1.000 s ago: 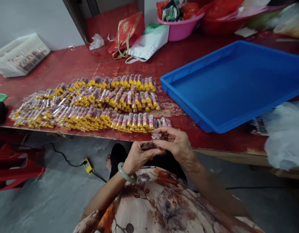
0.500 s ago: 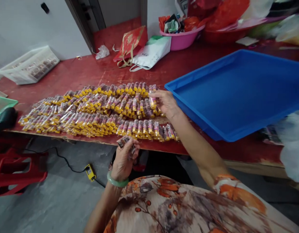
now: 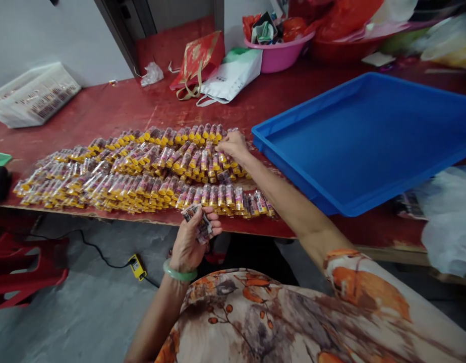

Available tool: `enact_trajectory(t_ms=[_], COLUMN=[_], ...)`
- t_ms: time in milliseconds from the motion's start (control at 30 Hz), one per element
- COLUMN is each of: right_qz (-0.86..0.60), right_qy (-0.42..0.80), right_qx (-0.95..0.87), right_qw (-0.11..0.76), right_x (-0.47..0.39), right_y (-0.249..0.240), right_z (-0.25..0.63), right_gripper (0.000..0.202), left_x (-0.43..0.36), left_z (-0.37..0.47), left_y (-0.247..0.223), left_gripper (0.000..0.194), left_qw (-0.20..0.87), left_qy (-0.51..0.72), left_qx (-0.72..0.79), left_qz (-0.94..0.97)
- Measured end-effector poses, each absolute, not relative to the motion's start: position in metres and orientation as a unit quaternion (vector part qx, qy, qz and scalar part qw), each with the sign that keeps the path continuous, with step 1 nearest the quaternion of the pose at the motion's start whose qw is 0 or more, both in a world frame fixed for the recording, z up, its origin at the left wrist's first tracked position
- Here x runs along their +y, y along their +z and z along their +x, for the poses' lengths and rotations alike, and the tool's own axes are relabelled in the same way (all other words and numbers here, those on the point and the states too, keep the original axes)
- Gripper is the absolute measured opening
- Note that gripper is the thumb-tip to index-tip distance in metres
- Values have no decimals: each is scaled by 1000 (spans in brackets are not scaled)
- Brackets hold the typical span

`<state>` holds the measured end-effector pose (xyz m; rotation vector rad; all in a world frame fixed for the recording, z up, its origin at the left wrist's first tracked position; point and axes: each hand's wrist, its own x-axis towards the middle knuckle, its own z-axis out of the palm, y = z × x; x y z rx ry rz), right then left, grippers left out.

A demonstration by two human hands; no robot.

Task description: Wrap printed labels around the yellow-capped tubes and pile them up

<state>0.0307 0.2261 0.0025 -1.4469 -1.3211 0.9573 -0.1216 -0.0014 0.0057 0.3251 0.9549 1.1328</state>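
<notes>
Rows of small clear tubes (image 3: 142, 185) with yellow ends and purple printing lie stacked along the front of the red table. My right hand (image 3: 235, 145) is at the right end of the back rows, its fingers pinched together among the tubes; whatever they grip is hidden. In front of the table edge, my left hand (image 3: 191, 237) is turned palm up and wears a pale green bangle (image 3: 180, 273). Its thumb presses a little bunch of dark printed packets (image 3: 201, 224) against the fingers.
A big blue tray (image 3: 354, 151) stands right of the tubes. Behind are a white paper bag (image 3: 233, 75), a red bag (image 3: 208, 60) and a filled pink basin (image 3: 280, 55). A white basket (image 3: 40, 101) sits far left. Red stools (image 3: 28, 267) and a cable with a yellow block (image 3: 137, 267) are below.
My right hand has moved slightly left and up into the back rows; the tube seen in its fingers earlier no longer shows. The fingers of my left hand have opened out a little around the packets.
</notes>
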Motion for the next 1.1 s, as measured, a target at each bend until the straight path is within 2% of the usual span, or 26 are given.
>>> enact_trajectory(t_ms=[200, 300, 433, 600, 867, 1100], right_qz=[-635, -583, -533, -490, -438, -420], right_qy=[171, 130, 105, 85, 41, 12], right_qx=[-685, -770, -828, -861, -896, -903], right_qw=[314, 226, 138, 107, 67, 96], right_x=[214, 194, 181, 185, 174, 166], right_y=[7, 6, 1, -1, 4, 21], right_z=[41, 58, 69, 67, 51, 70], right_gripper=[30, 27, 35, 37, 24, 18], left_x=[-6, -3, 2, 5, 8, 28], left_z=[-132, -131, -123, -120, -119, -102], left_y=[8, 7, 5, 4, 11, 19], left_gripper=[13, 12, 11, 12, 17, 25], left_qw=[733, 736, 748, 741, 699, 652], left_qy=[501, 496, 479, 482, 489, 472], left_qx=[433, 437, 436, 443, 510, 588], left_qz=[153, 148, 145, 149, 114, 81])
